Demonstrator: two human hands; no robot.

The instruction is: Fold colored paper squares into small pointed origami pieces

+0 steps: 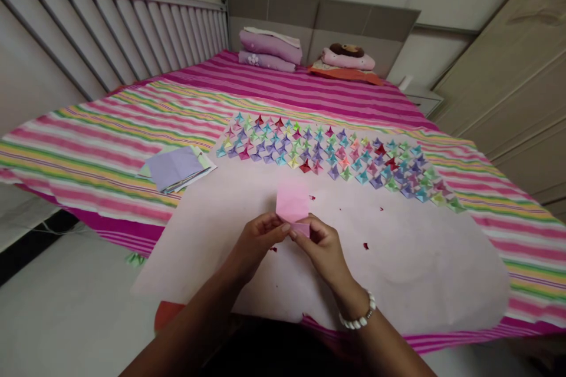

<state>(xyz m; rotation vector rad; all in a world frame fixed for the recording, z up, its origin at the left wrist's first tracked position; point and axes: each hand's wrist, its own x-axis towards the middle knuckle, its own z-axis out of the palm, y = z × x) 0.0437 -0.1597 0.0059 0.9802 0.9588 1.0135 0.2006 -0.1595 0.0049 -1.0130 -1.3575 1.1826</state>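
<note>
A small pink sheet of paper is held up between both hands, its lower part folded into a narrow strip. My left hand pinches the lower left of the fold with thumb and fingers. At the lower right, my right hand pinches the same sheet, and the two thumbs meet near the crease. A bracelet of white beads circles my right wrist. Beneath the hands lies a large pale paper board with a few dark red scraps on it.
Rows of small folded paper pieces in many colours cover the board's far part. A stack of coloured paper sheets lies left on the striped bedspread. Folded bedding rests by the headboard. A green folded piece lies on the floor.
</note>
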